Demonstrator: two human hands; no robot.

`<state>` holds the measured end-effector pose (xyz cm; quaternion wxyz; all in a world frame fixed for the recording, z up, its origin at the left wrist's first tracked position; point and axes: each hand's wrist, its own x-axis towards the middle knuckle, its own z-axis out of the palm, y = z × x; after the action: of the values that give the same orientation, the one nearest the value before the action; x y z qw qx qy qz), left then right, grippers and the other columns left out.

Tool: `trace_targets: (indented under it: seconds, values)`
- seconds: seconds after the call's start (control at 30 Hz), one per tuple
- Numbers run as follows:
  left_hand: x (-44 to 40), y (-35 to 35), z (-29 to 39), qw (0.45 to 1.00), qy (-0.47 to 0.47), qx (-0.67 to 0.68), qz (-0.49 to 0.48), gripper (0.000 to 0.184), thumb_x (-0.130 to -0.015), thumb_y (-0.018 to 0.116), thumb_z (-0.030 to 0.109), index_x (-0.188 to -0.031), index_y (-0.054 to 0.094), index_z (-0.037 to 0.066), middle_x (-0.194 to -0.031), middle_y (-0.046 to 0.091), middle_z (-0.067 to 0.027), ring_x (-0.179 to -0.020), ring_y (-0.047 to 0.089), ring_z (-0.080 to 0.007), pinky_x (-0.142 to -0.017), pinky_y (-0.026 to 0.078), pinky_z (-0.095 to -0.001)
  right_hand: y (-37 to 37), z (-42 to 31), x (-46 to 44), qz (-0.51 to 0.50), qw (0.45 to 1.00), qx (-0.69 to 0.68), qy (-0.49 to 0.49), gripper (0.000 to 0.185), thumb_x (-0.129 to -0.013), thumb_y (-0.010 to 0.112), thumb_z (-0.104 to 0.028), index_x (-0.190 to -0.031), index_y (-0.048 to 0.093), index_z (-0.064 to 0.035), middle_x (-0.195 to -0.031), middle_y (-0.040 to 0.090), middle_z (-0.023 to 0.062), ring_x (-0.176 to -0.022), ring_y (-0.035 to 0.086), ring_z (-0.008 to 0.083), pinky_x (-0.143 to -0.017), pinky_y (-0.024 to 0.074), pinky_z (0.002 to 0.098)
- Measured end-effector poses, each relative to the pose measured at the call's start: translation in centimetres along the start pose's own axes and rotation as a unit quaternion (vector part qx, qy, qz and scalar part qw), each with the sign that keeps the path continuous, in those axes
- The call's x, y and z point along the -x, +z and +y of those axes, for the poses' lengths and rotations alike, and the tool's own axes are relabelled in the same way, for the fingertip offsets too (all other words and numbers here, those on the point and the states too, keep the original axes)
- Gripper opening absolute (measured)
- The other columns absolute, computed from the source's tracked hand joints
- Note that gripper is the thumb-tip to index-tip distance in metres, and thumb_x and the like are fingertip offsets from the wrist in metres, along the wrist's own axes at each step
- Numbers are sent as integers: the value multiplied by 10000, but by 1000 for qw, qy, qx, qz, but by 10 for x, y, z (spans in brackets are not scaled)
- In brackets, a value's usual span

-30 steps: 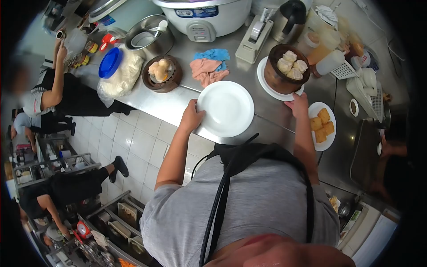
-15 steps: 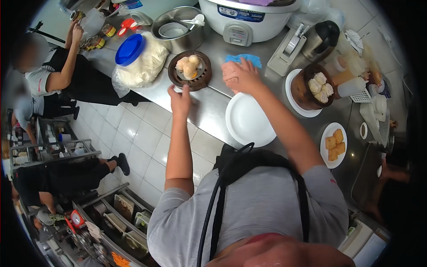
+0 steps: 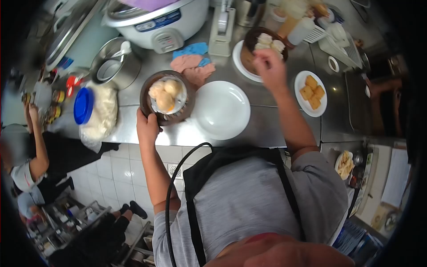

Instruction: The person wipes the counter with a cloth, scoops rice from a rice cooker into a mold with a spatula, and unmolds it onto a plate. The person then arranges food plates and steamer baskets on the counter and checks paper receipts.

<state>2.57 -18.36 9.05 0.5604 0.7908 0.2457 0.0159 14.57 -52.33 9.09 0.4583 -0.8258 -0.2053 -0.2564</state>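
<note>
My left hand grips the near-left rim of a round dark steamer, its fingers wrapped around the edge. Several pale round dumplings lie inside it. Right beside the steamer is a bare white plate. My right hand, smeared by motion, is over the front of a second steamer with white dumplings, which stands on another white plate. Its finger state is unclear. Behind the first steamer lie a pink cloth and a blue cloth.
A plate of fried squares sits at right. Behind are a rice cooker, a metal pot and a tape dispenser. A bag with a blue lid is at left. Co-workers stand at far left.
My left hand has taken hold of the round-dumpling steamer and brought it beside the bare plate. My right hand has left the pink cloth and moved right to the other steamer. The view has shifted.
</note>
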Motion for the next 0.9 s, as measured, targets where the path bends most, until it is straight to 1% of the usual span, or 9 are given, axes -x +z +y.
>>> trace_targets:
  seconds: [0.1,0.17,0.3,0.33,0.37,0.47,0.67,0.83,0.9]
  values:
    - [17,31,13,997,24,36,-68,408,-709,394,72,-1103,410,-34,-659,540,-95,-421,476,-126,-373,399,-243,-64,55,-20,240,962,-4,130,389,-708,630,-138,-1032,469,6,-921,499,101,-721,511,146,-666,431,264]
    - [20,52,10,994,46,15,-97,415,-708,401,77,-1109,429,-27,-662,546,-107,-438,489,-137,-403,408,-261,-94,151,-34,290,943,20,162,610,-663,686,-229,-1107,382,59,-1024,432,160,-775,507,207,-719,427,284]
    - [33,76,16,988,-6,-95,-124,480,-701,420,132,-1160,408,-10,-748,582,-185,-559,573,-245,-559,462,-319,-112,211,-55,234,924,237,190,904,-558,757,-316,-1199,250,70,-1171,343,211,-983,459,295,-854,375,347]
    - [29,81,-5,986,33,-133,-99,495,-698,424,156,-1164,405,-7,-857,582,-230,-766,586,-332,-703,452,-353,-113,224,-61,225,921,268,171,944,-542,766,-322,-1213,229,68,-1184,343,212,-1022,445,304,-878,361,358]
    - [33,85,-4,985,11,-140,-100,501,-697,423,166,-1168,400,-2,-931,563,-250,-914,534,-373,-789,417,-371,-112,227,-66,219,946,177,160,970,-527,773,-327,-1219,220,68,-1193,338,214,-1041,434,301,-884,356,362]
    - [42,92,-8,984,-10,-152,-96,505,-699,424,165,-1176,390,3,-932,563,-248,-904,543,-364,-787,419,-371,-112,248,-75,172,977,26,123,1057,-478,798,-321,-1239,177,68,-1186,366,205,-1075,417,285,-898,349,369]
    - [51,104,-11,980,-28,-171,-100,467,-779,449,239,-1186,389,18,-889,576,-236,-858,564,-343,-746,430,-365,-112,256,-86,204,960,114,152,963,-480,806,-272,-1199,245,36,-1130,425,187,-1038,453,273,-865,382,356]
    - [41,90,-28,988,-17,-153,16,443,-819,484,280,-1153,427,-6,-790,593,-181,-737,582,-251,-659,443,-312,-132,223,-92,162,952,135,223,819,-486,776,-259,-1139,381,38,-1106,461,183,-1025,460,291,-862,385,368]
    - [31,89,-49,992,-38,-121,2,408,-814,487,252,-1119,460,-19,-764,595,-159,-697,577,-232,-642,445,-312,-147,182,-84,159,968,145,131,766,-512,753,-237,-1135,396,31,-1097,458,182,-1017,459,289,-861,384,377]
